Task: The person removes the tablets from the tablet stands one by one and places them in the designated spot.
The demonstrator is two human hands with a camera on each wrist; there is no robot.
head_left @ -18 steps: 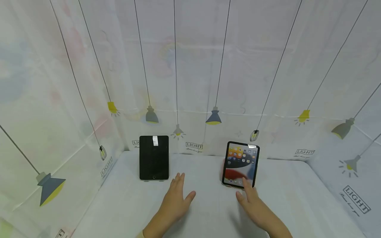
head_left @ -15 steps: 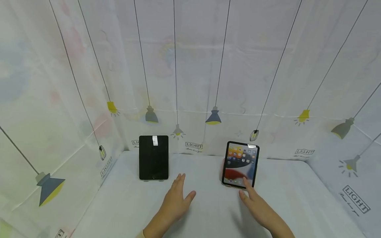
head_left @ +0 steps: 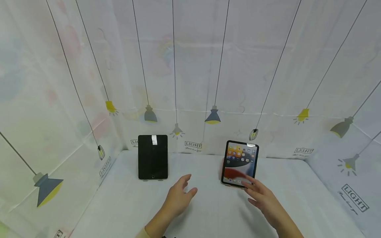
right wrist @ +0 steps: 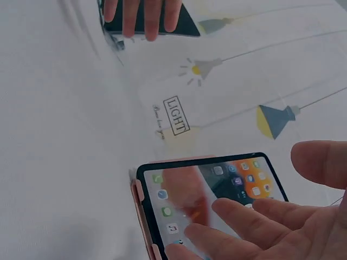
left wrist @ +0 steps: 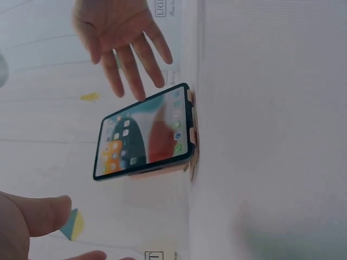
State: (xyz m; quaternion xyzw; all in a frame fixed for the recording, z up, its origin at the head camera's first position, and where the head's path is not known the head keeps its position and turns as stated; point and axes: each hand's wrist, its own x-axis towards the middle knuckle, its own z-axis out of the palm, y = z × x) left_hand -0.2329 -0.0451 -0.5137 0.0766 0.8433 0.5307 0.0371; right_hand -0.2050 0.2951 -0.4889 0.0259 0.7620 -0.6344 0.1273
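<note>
Black-framed lit tablet (head_left: pixel 239 162): right of centre in the frame, leaning back in a pinkish support (right wrist: pixel 139 190), app icons showing.
Dark tablet (head_left: pixel 153 157): left of centre, near-upright, screen unlit, pale patch near its top edge.
Right grip (head_left: pixel 265 198): bare hand, lower right of the frame; fingers spread and uncurled before the lit tablet's lower right corner, holding nothing; contact with the glass cannot be told.
Left grip (head_left: pixel 178 200): bare hand, lower centre, between the tablets; fingers loose, holding nothing.
Surface (head_left: pixel 208 215): white, carrying both tablets.
Backdrop (head_left: pixel 190 66): pale sheet, printed with hanging lamps.
Latest change, hands: right fingers, pointing up-frame a moment ago, now reach leftward; left fingertips now bend further toward the right.
Latest change, tablets: none noticeable; same places, same screens.
Bearing on the work: judged a shift of hand pose only; neither tablet is taken up.
</note>
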